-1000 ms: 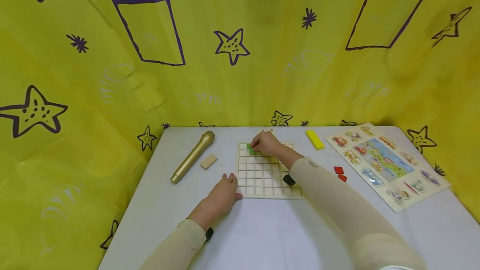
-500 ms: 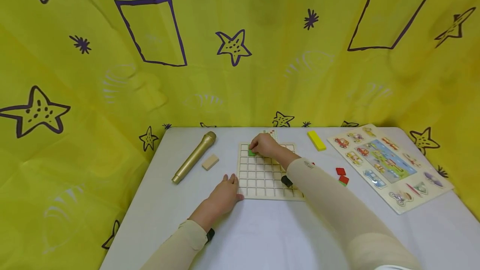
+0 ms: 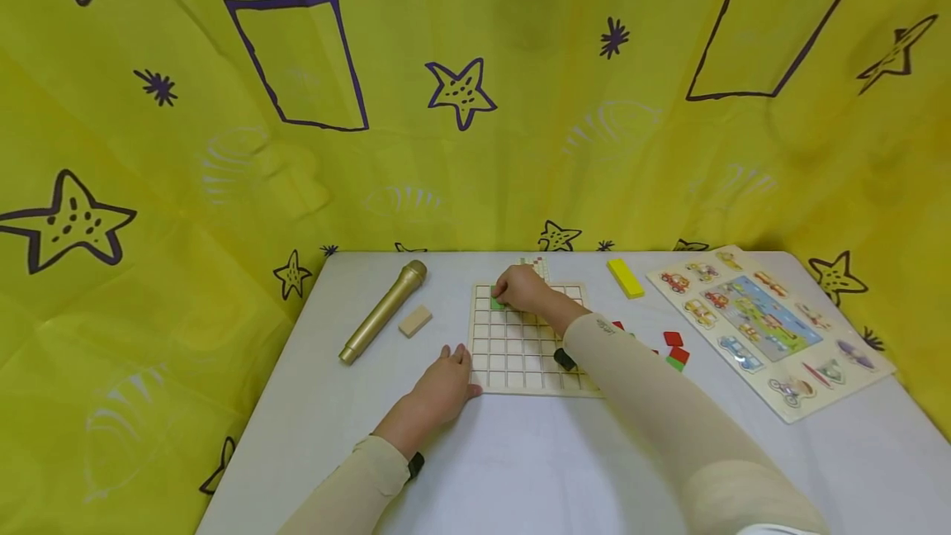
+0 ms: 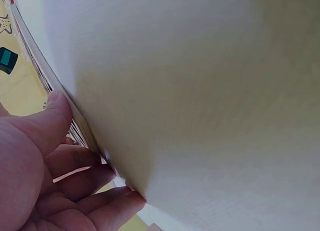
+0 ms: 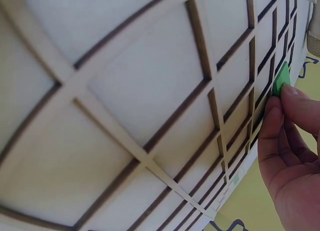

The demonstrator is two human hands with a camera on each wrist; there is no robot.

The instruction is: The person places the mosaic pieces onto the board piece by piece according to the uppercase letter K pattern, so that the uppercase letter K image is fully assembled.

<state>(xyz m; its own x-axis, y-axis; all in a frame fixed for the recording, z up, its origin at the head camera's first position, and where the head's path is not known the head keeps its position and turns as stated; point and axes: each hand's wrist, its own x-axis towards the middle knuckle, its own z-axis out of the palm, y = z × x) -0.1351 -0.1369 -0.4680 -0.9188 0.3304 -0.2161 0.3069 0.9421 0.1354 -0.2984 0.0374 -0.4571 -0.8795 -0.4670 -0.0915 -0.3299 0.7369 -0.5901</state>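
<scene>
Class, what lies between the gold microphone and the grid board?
A pale wooden block lies between the gold microphone and the grid board, touching neither; the head view shows it.

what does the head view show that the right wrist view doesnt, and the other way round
Only head: the yellow block, picture board and red tiles.
Only right wrist: the palm side of the right hand.
Both: the grid board and that hand pinching a green tile.
</scene>
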